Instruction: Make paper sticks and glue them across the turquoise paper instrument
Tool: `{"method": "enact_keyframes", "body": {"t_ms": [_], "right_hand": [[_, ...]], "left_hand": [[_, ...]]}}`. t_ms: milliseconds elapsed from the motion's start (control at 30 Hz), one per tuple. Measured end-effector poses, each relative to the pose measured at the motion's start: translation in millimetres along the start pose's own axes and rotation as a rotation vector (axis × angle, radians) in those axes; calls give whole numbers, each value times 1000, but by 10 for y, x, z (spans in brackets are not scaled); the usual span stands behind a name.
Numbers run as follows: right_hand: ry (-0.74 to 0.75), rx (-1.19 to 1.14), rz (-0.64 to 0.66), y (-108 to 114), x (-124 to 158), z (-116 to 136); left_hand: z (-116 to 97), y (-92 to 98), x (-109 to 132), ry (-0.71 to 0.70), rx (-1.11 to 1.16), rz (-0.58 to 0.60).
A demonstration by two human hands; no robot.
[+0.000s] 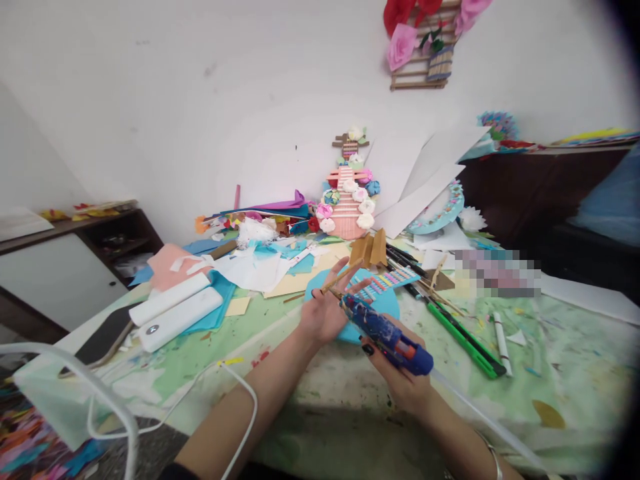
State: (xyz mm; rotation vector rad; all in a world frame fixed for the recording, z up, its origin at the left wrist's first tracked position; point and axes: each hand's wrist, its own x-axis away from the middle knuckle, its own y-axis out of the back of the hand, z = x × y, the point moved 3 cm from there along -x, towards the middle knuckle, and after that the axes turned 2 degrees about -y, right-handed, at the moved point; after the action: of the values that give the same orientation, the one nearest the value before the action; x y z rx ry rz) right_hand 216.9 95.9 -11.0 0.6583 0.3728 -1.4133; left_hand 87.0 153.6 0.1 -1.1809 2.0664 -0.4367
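In my right hand [403, 387] is a blue hot glue gun [383, 333], with a long translucent glue stick [483, 415] running out of its back end. Its nozzle points up and left, close to a thin brown wooden stick [341, 277]. My left hand [324, 319], palm turned up, grips this stick between thumb and fingers. Whether the nozzle touches the stick I cannot tell. Beneath both hands lies a round light blue disc [387, 310], partly hidden by them. A piece with rows of coloured strips [393, 281] rests on the disc.
Left on the table are two white boxy devices [181, 319] and a white cable [245, 383]. To the right lie a green cutter knife [465, 340] and a white marker [503, 343]. A flower-covered guitar-shaped craft [346, 200] leans on the wall behind paper scraps [257, 267].
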Motion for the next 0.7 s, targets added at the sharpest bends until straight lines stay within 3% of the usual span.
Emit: {"method": "enact_keyframes", "body": {"t_ms": [133,300,700], "right_hand": [[199,107,-7,-28,-22,167],[282,181,7,-64,-37,131],[133,200,-116,-31,-69,54]], "left_hand": [[30,39,-3,11,-22,-18],[24,-10,-8,-1,-7,1],[-26,-74,13,27,-4,27]]}}
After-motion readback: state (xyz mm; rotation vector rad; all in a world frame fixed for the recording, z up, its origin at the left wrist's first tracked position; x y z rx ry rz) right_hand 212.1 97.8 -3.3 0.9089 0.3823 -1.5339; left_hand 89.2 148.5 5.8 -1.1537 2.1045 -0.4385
